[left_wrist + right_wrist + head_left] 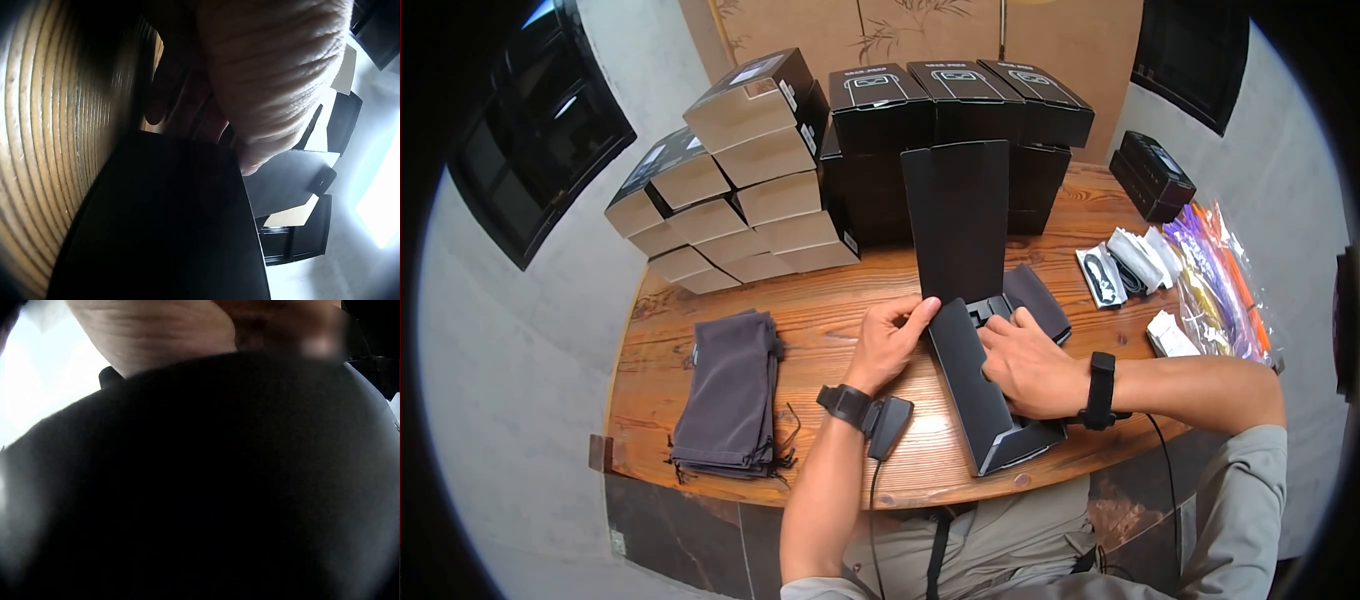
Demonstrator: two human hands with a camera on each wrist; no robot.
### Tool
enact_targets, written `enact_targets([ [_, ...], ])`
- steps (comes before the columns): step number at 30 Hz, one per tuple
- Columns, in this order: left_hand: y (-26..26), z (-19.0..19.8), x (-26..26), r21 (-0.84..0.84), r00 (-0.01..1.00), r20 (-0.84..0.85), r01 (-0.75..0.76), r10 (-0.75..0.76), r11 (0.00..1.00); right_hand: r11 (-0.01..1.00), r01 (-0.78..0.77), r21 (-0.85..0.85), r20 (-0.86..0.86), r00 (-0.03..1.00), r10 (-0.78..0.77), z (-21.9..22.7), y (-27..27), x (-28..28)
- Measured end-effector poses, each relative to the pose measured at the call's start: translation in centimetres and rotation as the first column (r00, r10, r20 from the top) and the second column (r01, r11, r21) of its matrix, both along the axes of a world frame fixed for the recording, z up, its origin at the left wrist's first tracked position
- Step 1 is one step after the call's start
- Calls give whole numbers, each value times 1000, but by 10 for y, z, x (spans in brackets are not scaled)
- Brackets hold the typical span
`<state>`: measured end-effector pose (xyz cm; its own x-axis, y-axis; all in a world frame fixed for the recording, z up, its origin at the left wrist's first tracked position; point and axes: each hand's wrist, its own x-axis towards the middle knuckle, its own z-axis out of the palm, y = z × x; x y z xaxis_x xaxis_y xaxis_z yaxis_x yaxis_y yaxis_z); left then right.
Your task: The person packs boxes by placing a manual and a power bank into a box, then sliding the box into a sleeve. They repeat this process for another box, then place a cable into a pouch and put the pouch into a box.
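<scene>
An opened black cardboard box [970, 385] lies in front of me, its long lid flap standing upright at the far end. My left hand [888, 342] grips the box's left wall near the far corner, thumb on top. In the left wrist view, its fingers [209, 119] bend behind the dark panel. My right hand [1038, 368] reaches into the box from the right, fingers bent downward; I cannot tell whether they hold anything. Just beyond those fingers a black molded piece [990, 308] shows inside. Dark cardboard fills most of the right wrist view below the palm [162, 331].
Grey drawstring pouches [728, 390] lie stacked at left; another grey pouch [1038, 300] lies behind the box. Closed boxes [745, 205] are piled at the back. Bagged cables [1102, 278], colorful plastic strips [1222, 285] and small black boxes [1155, 175] stand at right on the wooden table [830, 300].
</scene>
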<state>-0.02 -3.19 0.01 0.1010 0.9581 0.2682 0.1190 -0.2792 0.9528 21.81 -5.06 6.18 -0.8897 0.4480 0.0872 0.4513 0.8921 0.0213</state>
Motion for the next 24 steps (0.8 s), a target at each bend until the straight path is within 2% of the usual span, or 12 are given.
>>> enact_targets([
  [19,-1,2,1,-3,1000,-6,0,0,1000,995,-20,95,2,1000,20,-3,3,-3],
  [24,0,1,-1,-17,1000,-17,16,-16,1000,998,-34,46,63,998,31,-3,3,-3],
])
